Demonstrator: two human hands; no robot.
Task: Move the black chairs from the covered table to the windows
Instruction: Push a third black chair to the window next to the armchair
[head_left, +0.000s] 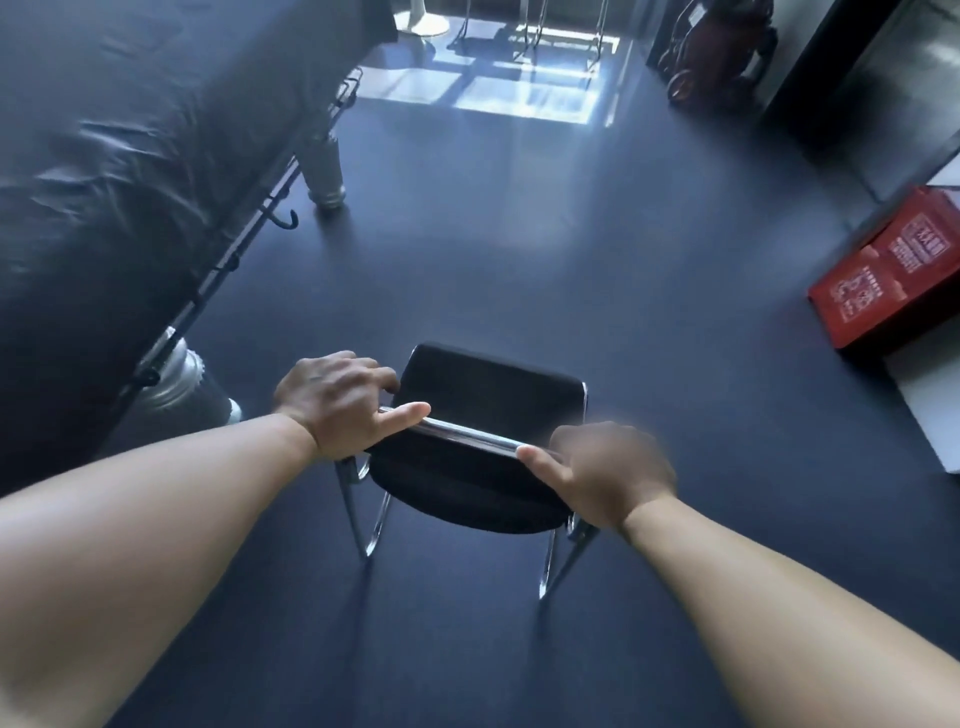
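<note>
Chair: 1 black chair (483, 447) stands on the dark floor (597, 249), apart from the covered table (119, 171) at the left.
Left hand: left hand (340, 402) is wrapped over the chrome top bar (470, 434) at its left end, thumb lying along the bar.
Right hand: right hand (605, 473), blurred, is closed on the bar's right end.
Table: dark cover, 2 silvery legs (324, 169) visible at its near edge.
Far floor: sunlit patch (488, 83) ahead of the chair.
Right side: red box (893, 270) on the floor.
</note>
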